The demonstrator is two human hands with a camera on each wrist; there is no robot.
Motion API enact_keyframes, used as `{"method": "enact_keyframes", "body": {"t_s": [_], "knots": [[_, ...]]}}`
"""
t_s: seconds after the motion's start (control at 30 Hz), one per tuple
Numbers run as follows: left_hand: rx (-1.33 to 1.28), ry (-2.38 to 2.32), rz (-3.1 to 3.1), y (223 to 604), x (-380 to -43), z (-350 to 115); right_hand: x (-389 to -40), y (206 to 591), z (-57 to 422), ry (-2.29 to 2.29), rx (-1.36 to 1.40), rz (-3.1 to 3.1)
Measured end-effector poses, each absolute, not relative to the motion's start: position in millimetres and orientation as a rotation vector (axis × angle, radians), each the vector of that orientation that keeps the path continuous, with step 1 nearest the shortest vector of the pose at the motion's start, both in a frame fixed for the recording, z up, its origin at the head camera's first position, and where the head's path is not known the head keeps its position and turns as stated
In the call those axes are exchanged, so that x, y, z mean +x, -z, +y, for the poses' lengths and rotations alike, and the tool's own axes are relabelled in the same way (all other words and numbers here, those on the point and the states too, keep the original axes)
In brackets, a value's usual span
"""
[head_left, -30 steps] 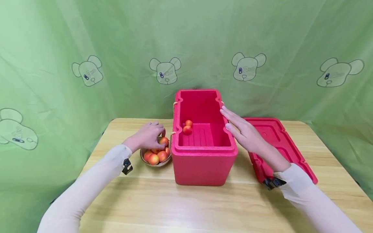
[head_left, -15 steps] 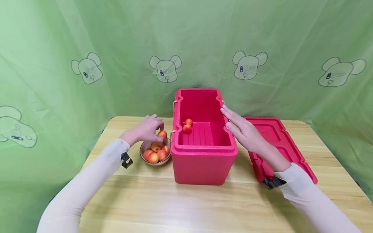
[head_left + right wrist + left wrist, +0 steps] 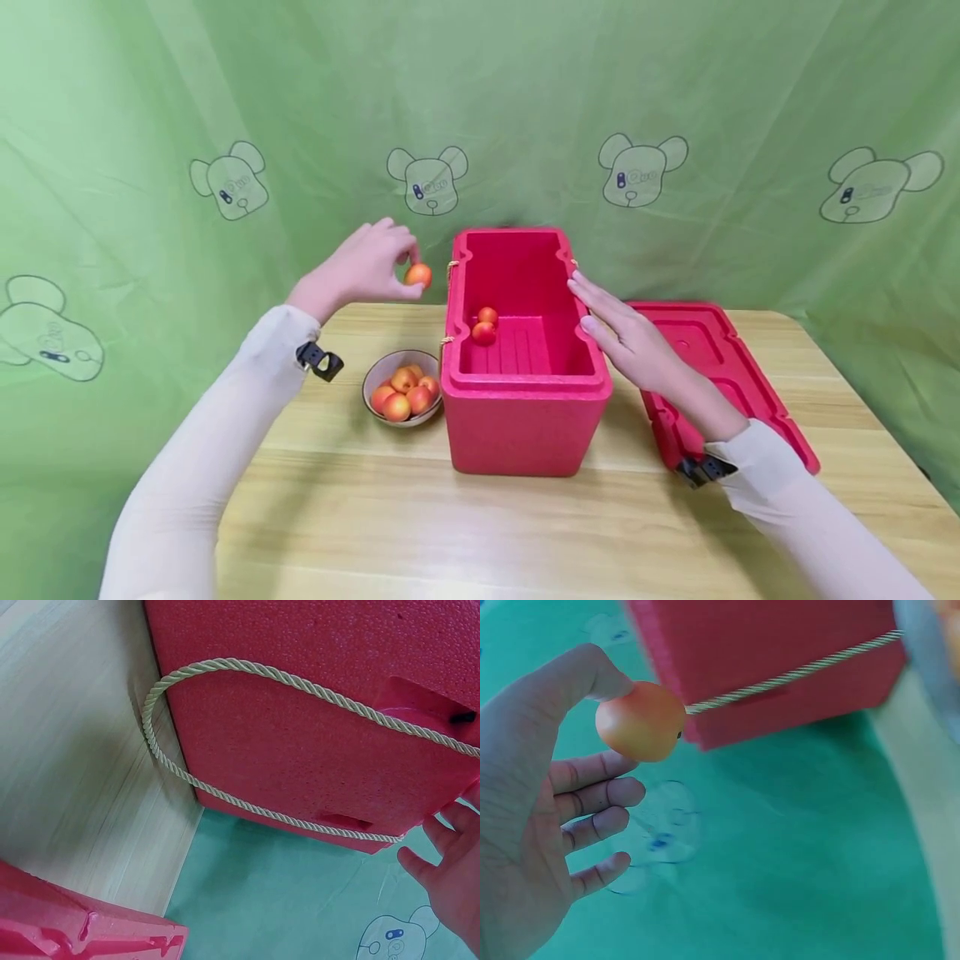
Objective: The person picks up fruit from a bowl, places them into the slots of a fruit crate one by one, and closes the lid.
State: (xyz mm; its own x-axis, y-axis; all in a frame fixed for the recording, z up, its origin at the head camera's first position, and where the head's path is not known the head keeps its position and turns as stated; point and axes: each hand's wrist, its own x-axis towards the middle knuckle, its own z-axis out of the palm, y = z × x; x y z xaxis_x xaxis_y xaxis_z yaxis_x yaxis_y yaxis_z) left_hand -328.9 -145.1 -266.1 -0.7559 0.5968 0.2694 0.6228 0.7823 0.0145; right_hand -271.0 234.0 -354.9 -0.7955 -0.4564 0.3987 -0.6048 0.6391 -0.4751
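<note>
Orange-red round fruit (image 3: pixel 418 275), small and smooth, sits pinched between the thumb and fingertips of our left hand (image 3: pixel 360 268). We hold it in the air just left of the open red foam box (image 3: pixel 525 417), near the box's upper left rim and well above the table. In the left wrist view the same fruit (image 3: pixel 640 721) rests against our thumb tip, with the other fingers (image 3: pixel 592 796) loosely curled below it, and the box's twisted cream rope handle (image 3: pixel 795 673) runs just behind it.

Our right hand (image 3: pixel 626 333) lies flat against the right side of the box, fingers straight and together, gripping nothing. In the right wrist view only a few fingertips (image 3: pixel 442 859) show at the lower right, beside the box's red wall (image 3: pixel 315 727), where a second loop of cream rope (image 3: pixel 225 735) hangs.

Inside the box, 2 more orange-red fruits (image 3: pixel 484 327) lie touching each other at the back left of the ribbed floor. A small pale bowl (image 3: pixel 375 375) stands on the light wooden table (image 3: pixel 480 533) just left of the box, holding about 5 similar fruits (image 3: pixel 405 393). The box's red foam lid (image 3: pixel 712 367) lies on the table to the right of the box, partly under our right forearm. A green cloth with pale bear-head prints (image 3: pixel 637 171) hangs behind the table.
</note>
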Motion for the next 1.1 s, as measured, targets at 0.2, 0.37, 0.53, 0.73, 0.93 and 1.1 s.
{"method": "enact_keyframes", "body": {"t_s": [0.2, 0.37, 0.53, 0.73, 0.93, 1.1], "knots": [[-1.045, 0.063, -2.596, 234.0, -330.6, -113.2, -271.1, 355.3, 236.4, -0.89, 0.857, -2.609], [-1.145, -0.038, -2.53, 227.6, -331.2, -83.0, -271.7, 355.2, 235.9, -0.878, 0.861, -2.609], [-1.23, -0.134, -2.497, 232.7, -332.4, -56.1, -271.0, 355.4, 234.9, -0.878, 0.861, -2.614], [-1.307, -0.25, -2.467, 242.4, -333.4, -35.7, -270.7, 356.0, 232.9, -0.886, 0.863, -2.615], [-1.371, -0.403, -2.485, 251.9, -333.3, -26.7, -270.6, 357.2, 230.5, -0.883, 0.872, -2.613], [-1.393, -0.476, -2.484, 256.1, -332.3, -22.7, -270.1, 357.4, 230.2, -0.888, 0.878, -2.609]]}}
